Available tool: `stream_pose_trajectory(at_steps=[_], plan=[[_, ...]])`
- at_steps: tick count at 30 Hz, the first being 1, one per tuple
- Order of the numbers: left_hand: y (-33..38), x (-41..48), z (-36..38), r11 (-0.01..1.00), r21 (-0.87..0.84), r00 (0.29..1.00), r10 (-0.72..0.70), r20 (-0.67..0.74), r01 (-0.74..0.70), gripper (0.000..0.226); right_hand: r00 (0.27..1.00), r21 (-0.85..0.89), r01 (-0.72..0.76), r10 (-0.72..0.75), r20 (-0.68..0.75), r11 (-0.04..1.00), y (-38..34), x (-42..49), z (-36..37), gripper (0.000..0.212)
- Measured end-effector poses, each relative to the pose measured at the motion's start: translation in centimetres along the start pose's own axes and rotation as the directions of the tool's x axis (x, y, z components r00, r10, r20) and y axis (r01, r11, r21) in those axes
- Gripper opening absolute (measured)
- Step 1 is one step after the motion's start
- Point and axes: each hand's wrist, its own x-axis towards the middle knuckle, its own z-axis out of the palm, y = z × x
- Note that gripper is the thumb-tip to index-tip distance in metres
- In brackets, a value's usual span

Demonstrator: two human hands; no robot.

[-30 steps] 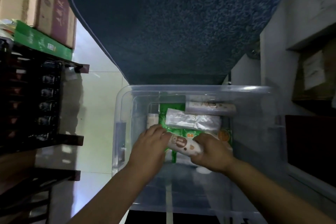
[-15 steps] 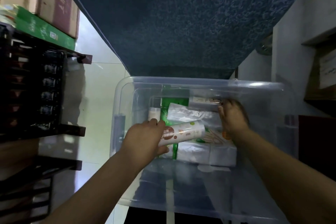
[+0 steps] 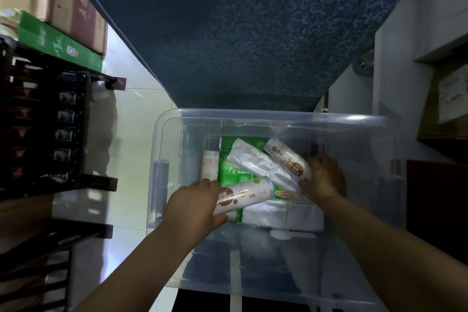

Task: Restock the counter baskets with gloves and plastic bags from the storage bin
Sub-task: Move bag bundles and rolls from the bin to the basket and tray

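Note:
Both my hands are inside a clear plastic storage bin (image 3: 278,119) on the floor. My left hand (image 3: 195,204) grips one end of a white roll with a brown label (image 3: 247,194), held roughly level above the bin's contents. My right hand (image 3: 323,177) holds a second white labelled roll (image 3: 287,161), tilted with its far end up. Under them lie a pack of clear plastic bags (image 3: 253,163), green packets (image 3: 229,171), another white roll (image 3: 210,166) at the left, and a flat stack of clear bags (image 3: 286,216).
A dark blue mat (image 3: 240,33) lies on the floor beyond the bin. A dark shelf rack (image 3: 50,134) stands at the left with a green box (image 3: 58,42) and cardboard cartons (image 3: 76,7) above it. White cabinet sides (image 3: 405,71) rise on the right.
My right hand has taken hold of the second roll at the back of the bin and pulled it toward me, tilting it. My left hand keeps its roll, nearly still.

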Motion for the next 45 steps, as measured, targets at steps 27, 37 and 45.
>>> stream_pose_trajectory(at_steps=[27,37,45], plan=[[-2.8,-14.8,-14.0,0.928,-0.100,0.903,0.320,-0.286,-0.360,0.046,0.796,0.504,-0.032,0.327,-0.510,0.863,-7.7,-37.0,-10.8,0.048],[9.9,-22.0,-17.4,0.726,-0.043,0.697,0.639,-0.325,-0.686,0.040,0.463,0.572,-0.195,0.589,-0.662,0.797,-1.4,-54.4,-8.1,0.051],[20.0,-28.8,-16.0,0.477,0.112,0.414,0.839,-0.354,-0.872,0.043,0.246,0.689,-0.286,0.746,-0.619,0.666,5.4,-65.2,-3.3,0.050]])
